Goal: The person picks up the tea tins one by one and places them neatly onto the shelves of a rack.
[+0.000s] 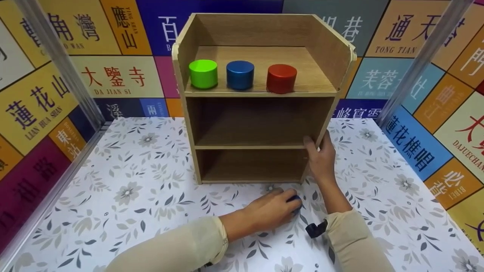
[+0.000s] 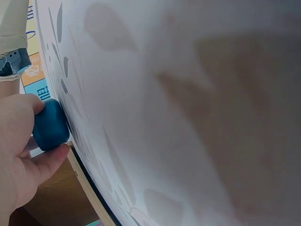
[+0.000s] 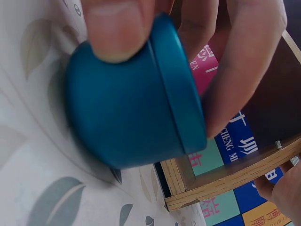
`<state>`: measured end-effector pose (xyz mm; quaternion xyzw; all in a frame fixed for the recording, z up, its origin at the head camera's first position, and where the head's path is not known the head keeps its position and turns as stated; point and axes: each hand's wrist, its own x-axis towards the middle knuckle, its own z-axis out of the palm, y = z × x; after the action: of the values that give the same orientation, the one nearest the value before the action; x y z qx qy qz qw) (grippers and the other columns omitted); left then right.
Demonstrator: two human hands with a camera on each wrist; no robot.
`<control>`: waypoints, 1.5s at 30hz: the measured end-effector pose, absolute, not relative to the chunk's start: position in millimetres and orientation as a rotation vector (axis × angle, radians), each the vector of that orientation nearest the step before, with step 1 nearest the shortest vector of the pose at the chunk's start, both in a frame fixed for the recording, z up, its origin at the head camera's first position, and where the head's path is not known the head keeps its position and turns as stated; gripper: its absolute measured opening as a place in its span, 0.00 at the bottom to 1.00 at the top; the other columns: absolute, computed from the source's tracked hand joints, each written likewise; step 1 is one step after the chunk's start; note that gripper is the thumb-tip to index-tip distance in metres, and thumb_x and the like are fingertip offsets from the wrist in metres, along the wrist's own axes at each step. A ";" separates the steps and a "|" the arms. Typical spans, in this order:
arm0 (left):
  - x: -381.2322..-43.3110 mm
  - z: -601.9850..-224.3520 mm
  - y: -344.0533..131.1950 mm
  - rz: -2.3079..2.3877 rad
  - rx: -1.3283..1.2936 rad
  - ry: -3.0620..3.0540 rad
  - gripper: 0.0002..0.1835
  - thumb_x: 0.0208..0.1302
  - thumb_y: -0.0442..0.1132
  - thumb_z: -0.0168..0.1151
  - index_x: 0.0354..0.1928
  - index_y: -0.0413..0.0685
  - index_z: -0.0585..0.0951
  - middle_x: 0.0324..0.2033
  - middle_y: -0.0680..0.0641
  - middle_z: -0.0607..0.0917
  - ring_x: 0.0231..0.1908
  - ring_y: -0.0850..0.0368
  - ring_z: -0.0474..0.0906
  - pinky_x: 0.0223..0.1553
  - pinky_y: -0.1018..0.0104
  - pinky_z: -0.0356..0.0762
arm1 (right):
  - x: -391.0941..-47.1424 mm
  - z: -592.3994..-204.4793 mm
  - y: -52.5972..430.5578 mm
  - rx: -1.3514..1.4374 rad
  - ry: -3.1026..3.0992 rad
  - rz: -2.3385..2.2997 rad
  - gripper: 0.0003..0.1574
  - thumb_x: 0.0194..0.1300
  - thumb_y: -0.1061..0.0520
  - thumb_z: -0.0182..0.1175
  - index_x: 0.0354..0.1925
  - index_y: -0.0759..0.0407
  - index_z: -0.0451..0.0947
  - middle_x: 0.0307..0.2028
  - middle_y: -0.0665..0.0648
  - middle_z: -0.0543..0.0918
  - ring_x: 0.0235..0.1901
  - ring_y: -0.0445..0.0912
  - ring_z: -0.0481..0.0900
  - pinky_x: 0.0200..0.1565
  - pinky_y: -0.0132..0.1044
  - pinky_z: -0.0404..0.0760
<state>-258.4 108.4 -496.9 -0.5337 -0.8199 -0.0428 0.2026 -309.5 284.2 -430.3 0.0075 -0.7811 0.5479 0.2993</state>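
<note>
A blue round tin [image 1: 294, 197] with a lid is pinched in my left hand [image 1: 273, 210] just in front of the shelf. Seen from the right wrist, this tin [image 3: 127, 113] has its rounded base at the floral tabletop and its lid uppermost. In the left wrist view the thumb and fingers hold the tin [image 2: 51, 126] by its sides. My right hand [image 1: 323, 160] grips the right side panel of a wooden shelf [image 1: 245, 147], thumb on the inner side. Green [image 1: 203, 74], blue [image 1: 240, 75] and red [image 1: 281, 78] tins stand along the shelf's top level.
Below the top level, the shelf has a middle compartment [image 1: 261, 121] and a lower compartment [image 1: 253, 165]. Panels with coloured Chinese lettering [image 1: 117, 75] surround the floral tabletop [image 1: 143, 185]. A small black camera [image 1: 317, 229] sits at the right wrist.
</note>
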 end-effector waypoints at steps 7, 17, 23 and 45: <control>-262.0 -489.5 105.4 -0.151 -1.511 -2.275 0.15 0.61 0.49 0.58 0.49 0.55 0.74 0.47 0.51 0.73 0.43 0.58 0.73 0.51 0.65 0.73 | -308.6 -430.4 283.1 0.033 -2.077 1.461 0.28 0.65 0.49 0.55 0.62 0.51 0.66 0.54 0.58 0.76 0.53 0.46 0.73 0.53 0.43 0.69; -268.2 -475.0 100.4 -0.226 -1.482 -2.272 0.17 0.63 0.47 0.57 0.52 0.52 0.73 0.51 0.49 0.73 0.48 0.59 0.73 0.54 0.64 0.71 | -309.5 -431.1 283.7 0.035 -2.071 1.462 0.28 0.64 0.49 0.56 0.61 0.52 0.67 0.54 0.57 0.76 0.52 0.45 0.73 0.54 0.41 0.69; -271.9 -468.2 98.2 -0.278 -1.453 -2.217 0.16 0.63 0.46 0.58 0.51 0.51 0.75 0.50 0.48 0.75 0.46 0.58 0.74 0.51 0.65 0.72 | -309.9 -430.2 284.0 0.032 -2.064 1.466 0.28 0.64 0.50 0.56 0.61 0.53 0.67 0.53 0.58 0.77 0.52 0.45 0.73 0.54 0.40 0.69; -284.3 -392.6 91.3 -0.475 -1.371 -2.089 0.18 0.65 0.42 0.53 0.56 0.49 0.74 0.55 0.46 0.74 0.49 0.53 0.74 0.54 0.66 0.71 | -332.5 -456.2 300.8 0.015 -2.096 1.429 0.30 0.62 0.38 0.56 0.62 0.37 0.64 0.53 0.50 0.77 0.53 0.42 0.74 0.56 0.43 0.70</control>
<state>-284.3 91.3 -392.6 -0.5150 -0.7849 -0.1786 0.2946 -332.5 300.8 -456.2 0.0057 -0.7887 0.5376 0.2980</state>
